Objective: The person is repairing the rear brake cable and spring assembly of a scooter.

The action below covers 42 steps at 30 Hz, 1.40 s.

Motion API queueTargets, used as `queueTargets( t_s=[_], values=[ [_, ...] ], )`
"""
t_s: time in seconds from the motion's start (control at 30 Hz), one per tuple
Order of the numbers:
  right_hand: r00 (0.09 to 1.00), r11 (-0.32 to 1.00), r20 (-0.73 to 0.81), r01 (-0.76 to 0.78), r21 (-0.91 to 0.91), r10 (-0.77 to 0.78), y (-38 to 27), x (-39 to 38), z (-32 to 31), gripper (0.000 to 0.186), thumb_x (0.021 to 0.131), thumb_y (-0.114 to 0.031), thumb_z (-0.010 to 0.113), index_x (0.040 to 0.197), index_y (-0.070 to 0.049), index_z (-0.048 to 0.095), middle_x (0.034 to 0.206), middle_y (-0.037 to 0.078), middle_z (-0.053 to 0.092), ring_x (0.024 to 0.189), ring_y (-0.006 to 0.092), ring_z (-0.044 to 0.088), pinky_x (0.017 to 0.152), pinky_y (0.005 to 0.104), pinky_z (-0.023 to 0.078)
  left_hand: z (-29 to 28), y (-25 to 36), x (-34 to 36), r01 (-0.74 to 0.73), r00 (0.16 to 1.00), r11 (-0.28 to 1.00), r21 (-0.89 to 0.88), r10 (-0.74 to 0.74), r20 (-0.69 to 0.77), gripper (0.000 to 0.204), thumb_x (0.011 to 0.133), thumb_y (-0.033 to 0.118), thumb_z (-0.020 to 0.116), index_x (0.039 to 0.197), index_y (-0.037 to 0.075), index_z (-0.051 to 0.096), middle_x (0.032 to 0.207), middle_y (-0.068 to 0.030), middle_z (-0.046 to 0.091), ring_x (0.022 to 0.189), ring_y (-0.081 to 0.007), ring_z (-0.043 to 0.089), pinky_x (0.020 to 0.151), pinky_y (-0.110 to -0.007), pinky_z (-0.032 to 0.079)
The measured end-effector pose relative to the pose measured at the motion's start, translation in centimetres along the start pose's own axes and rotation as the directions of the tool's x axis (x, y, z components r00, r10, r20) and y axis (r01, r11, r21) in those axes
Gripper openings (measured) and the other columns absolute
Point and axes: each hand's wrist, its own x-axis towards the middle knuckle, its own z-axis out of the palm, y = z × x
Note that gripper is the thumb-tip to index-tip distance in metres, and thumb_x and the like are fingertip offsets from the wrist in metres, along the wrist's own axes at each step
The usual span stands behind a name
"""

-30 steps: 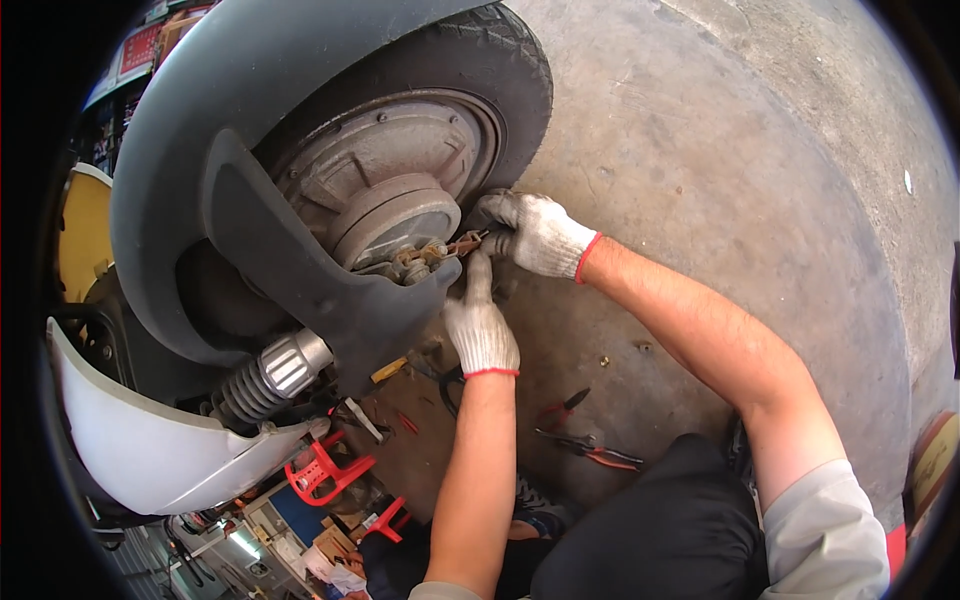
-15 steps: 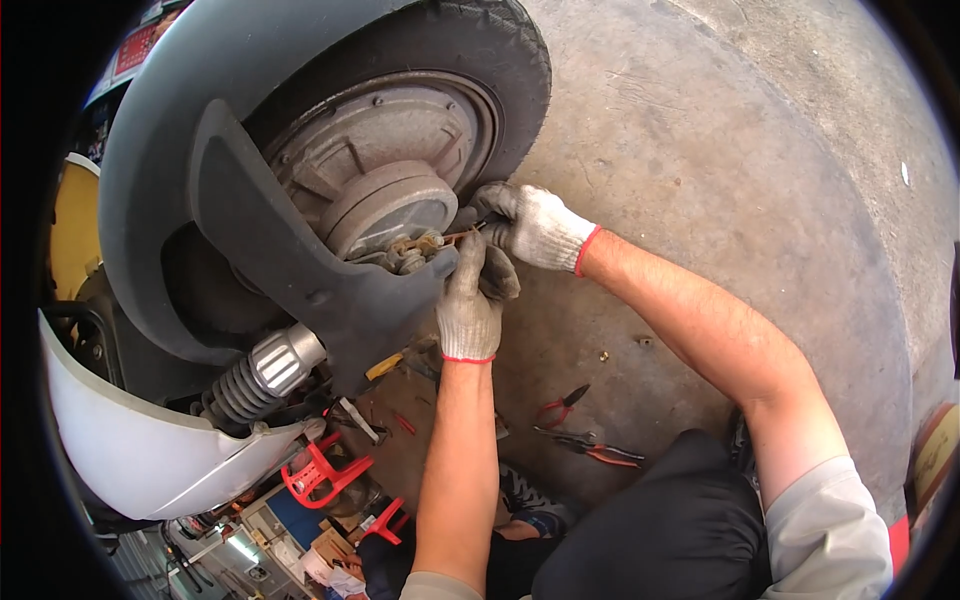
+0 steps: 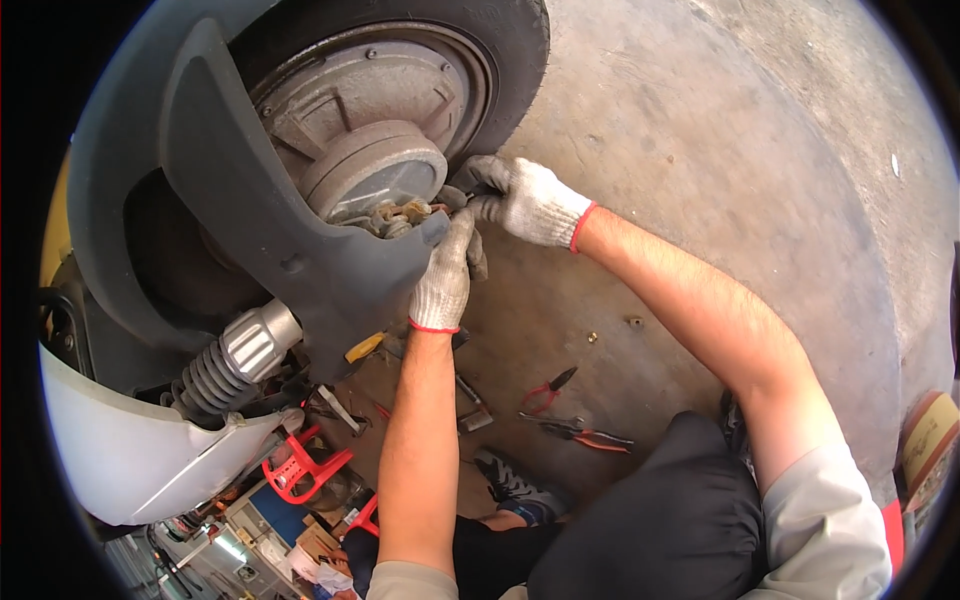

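Beside the round metal hub point(image 3: 385, 165) of a vehicle wheel, my two gloved hands meet fingertip to fingertip. My left hand point(image 3: 446, 268), thumb raised, pinches at the end of a thin reddish wire that comes from a dirty wire bundle point(image 3: 400, 215) under the hub. Coming in from the right, my right hand point(image 3: 535, 203) has its fingers curled closed at the same spot. What lies between its fingertips is small, dark and mostly hidden. Both white knit gloves have red cuffs and grey-stained fingers. A dark grey plastic cover point(image 3: 290, 235) reaches across to my left hand.
Red-handled cutters point(image 3: 548, 391), orange-handled pliers point(image 3: 590, 436) and a hammer point(image 3: 474, 405) lie on the concrete floor, with a small brass-coloured piece point(image 3: 592, 338) farther off. A coil-spring shock absorber point(image 3: 235, 360) and a white body panel point(image 3: 150, 450) stand at left. Red stool-like frame point(image 3: 305, 465) below.
The view has shifted, so the wheel sits higher and further left. My hands remain together by the hub, their fingertips closer, and the wire between them shows less.
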Motion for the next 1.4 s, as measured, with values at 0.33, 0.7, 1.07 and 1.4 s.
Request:
queueTargets(
  t_s=[0.33,0.7,1.07,1.4],
  values=[
    [0.789,0.740,0.608,0.355,-0.571,0.090,0.8,-12.4,0.4,0.021,0.080,-0.018,0.060,0.095,-0.007,0.067,0.091,0.017,0.064,0.084,0.0358,0.064,0.065,0.0450,0.052,0.5,0.2,0.0,-0.092,0.996,0.995,0.039,0.093,-0.015,0.011,0.096,0.022,0.057,0.101,0.012,0.057,0.059,0.0029,0.042,0.046,-0.0080,0.039,0.042,-0.024,0.034],
    [0.912,0.774,0.244,-0.114,-0.623,0.331,2.1,-10.8,1.4,0.024,0.088,-0.020,0.058,0.099,0.001,0.058,0.092,0.021,0.067,0.084,0.0345,0.069,0.074,0.0443,0.054,0.4,0.4,0.0,-0.146,0.989,0.986,0.076,0.147,-0.001,0.009,0.096,0.017,0.056,0.099,0.009,0.055,0.057,0.0024,0.042,0.043,-0.0083,0.038,0.040,-0.025,0.033],
    [0.937,0.939,-0.170,-0.267,0.216,0.305,-0.2,-1.9,-0.1,0.028,0.086,-0.019,0.061,0.110,-0.006,0.065,0.100,0.019,0.069,0.095,0.0331,0.066,0.084,0.0390,0.051,-0.3,-0.5,0.5,-0.199,0.979,0.960,0.196,0.202,0.006,0.010,0.096,0.018,0.057,0.098,0.009,0.056,0.057,0.0019,0.044,0.044,-0.0085,0.040,0.042,-0.025,0.034],
    [0.944,0.966,-0.214,-0.230,0.121,0.251,-1.3,-1.5,1.3,0.026,0.085,-0.018,0.062,0.108,-0.007,0.067,0.100,0.017,0.070,0.095,0.0320,0.067,0.084,0.0391,0.052,-0.3,-0.5,0.4,-0.203,0.979,0.968,0.148,0.204,0.011,0.007,0.095,0.013,0.057,0.099,0.007,0.056,0.059,0.0018,0.046,0.045,-0.0077,0.041,0.042,-0.024,0.034]
  ],
)
